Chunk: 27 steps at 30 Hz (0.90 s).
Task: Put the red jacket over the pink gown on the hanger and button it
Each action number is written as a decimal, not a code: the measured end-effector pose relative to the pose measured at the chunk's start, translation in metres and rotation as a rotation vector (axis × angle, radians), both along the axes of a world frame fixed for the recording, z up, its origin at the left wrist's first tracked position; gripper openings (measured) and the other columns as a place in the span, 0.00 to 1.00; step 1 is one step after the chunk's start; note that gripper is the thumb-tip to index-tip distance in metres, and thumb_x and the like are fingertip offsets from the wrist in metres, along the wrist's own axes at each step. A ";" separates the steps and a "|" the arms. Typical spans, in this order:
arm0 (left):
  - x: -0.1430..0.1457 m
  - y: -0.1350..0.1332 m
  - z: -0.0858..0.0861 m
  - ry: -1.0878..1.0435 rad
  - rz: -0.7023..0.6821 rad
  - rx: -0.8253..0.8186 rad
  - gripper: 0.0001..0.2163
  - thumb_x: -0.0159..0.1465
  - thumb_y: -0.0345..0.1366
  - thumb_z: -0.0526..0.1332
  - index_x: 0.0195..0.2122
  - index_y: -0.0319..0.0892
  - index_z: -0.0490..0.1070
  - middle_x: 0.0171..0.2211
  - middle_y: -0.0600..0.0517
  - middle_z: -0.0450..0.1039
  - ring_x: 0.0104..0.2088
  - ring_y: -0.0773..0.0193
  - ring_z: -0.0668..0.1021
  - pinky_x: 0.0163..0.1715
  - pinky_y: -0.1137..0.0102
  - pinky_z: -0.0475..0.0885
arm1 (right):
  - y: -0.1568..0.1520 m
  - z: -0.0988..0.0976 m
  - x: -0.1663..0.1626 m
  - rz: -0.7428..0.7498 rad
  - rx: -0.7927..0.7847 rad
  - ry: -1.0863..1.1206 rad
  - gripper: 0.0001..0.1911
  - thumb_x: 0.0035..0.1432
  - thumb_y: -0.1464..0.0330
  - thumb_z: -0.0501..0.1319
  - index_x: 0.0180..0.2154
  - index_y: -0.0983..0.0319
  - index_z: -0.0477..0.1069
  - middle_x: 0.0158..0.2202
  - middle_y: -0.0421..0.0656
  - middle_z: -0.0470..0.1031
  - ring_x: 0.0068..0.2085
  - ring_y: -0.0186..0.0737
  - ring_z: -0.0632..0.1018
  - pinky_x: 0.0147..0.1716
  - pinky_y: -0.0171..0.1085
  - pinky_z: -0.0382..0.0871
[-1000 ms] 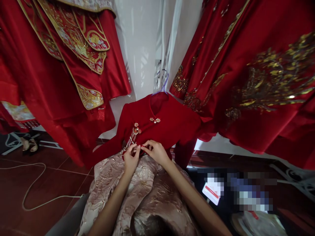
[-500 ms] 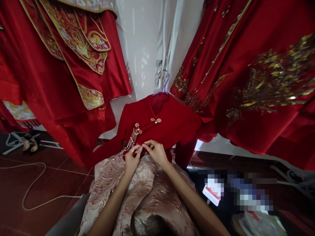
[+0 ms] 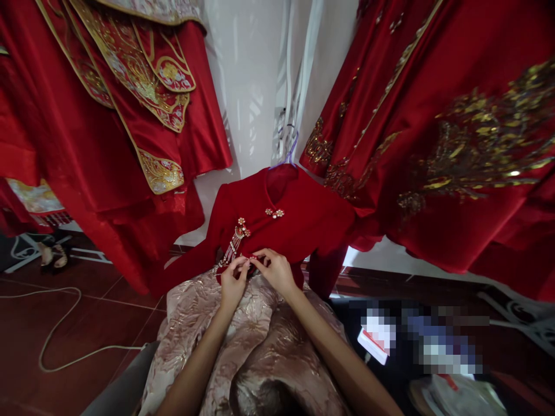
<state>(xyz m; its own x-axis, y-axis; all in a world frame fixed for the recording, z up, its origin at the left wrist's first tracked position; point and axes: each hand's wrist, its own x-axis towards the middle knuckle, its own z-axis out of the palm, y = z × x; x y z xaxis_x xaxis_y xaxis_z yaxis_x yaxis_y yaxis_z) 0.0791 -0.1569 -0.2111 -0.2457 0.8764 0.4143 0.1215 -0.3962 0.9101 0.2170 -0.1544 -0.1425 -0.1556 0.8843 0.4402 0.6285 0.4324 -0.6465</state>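
Observation:
A dark red velvet-like top [image 3: 295, 231] hangs on a purple hanger [image 3: 291, 151] in front of me. Its lower part lies over the shiny pinkish floral fabric [image 3: 195, 323] on my lap. My left hand [image 3: 234, 280] is closed, thumb and finger pinched at the lower front of the top. Closed in a pinch too, my right hand [image 3: 277, 270] meets it there, fingertips nearly touching. Tiny bead-like bits show between the fingertips, too small to name. A beaded tassel ornament [image 3: 236, 240] sits just above the left hand, and a flower-shaped jewelled clasp [image 3: 274, 213] is at the neckline.
Red embroidered garments [image 3: 165, 133] hang on the left, and a red sequinned garment [image 3: 455, 144] on the right. A phone-like lit object [image 3: 373, 346] lies on a dark surface at right. A pale cable [image 3: 80, 300] and black shoes [image 3: 54, 257] are on the tiled floor.
Both hands stay at the same spot on the top. The fingertips have shifted slightly, with the right hand's fingers a little lower; the garments look unchanged.

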 end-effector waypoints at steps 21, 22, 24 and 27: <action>-0.002 0.004 -0.004 -0.026 -0.047 -0.038 0.13 0.56 0.42 0.63 0.37 0.38 0.74 0.36 0.46 0.77 0.37 0.61 0.79 0.42 0.64 0.74 | -0.001 -0.007 -0.004 -0.028 0.012 -0.015 0.08 0.55 0.64 0.60 0.38 0.57 0.73 0.34 0.39 0.77 0.29 0.35 0.74 0.32 0.34 0.65; -0.002 0.004 -0.003 -0.022 -0.036 -0.041 0.13 0.56 0.42 0.63 0.37 0.38 0.74 0.36 0.46 0.78 0.37 0.61 0.79 0.42 0.64 0.74 | -0.001 -0.007 -0.004 -0.026 0.007 -0.011 0.08 0.55 0.65 0.60 0.38 0.57 0.73 0.33 0.39 0.77 0.28 0.35 0.74 0.32 0.34 0.65; -0.001 0.003 -0.001 -0.021 -0.019 -0.047 0.13 0.55 0.42 0.64 0.36 0.38 0.75 0.35 0.46 0.78 0.37 0.61 0.79 0.42 0.64 0.74 | -0.001 -0.006 -0.005 -0.022 -0.010 -0.001 0.08 0.54 0.66 0.60 0.38 0.57 0.73 0.32 0.38 0.76 0.28 0.35 0.74 0.32 0.33 0.65; -0.002 0.001 0.003 -0.029 -0.015 -0.055 0.14 0.54 0.43 0.64 0.35 0.38 0.76 0.34 0.47 0.78 0.35 0.61 0.79 0.40 0.65 0.74 | -0.001 -0.005 -0.007 -0.009 -0.037 0.017 0.09 0.53 0.67 0.60 0.38 0.58 0.72 0.31 0.38 0.77 0.27 0.34 0.74 0.32 0.33 0.66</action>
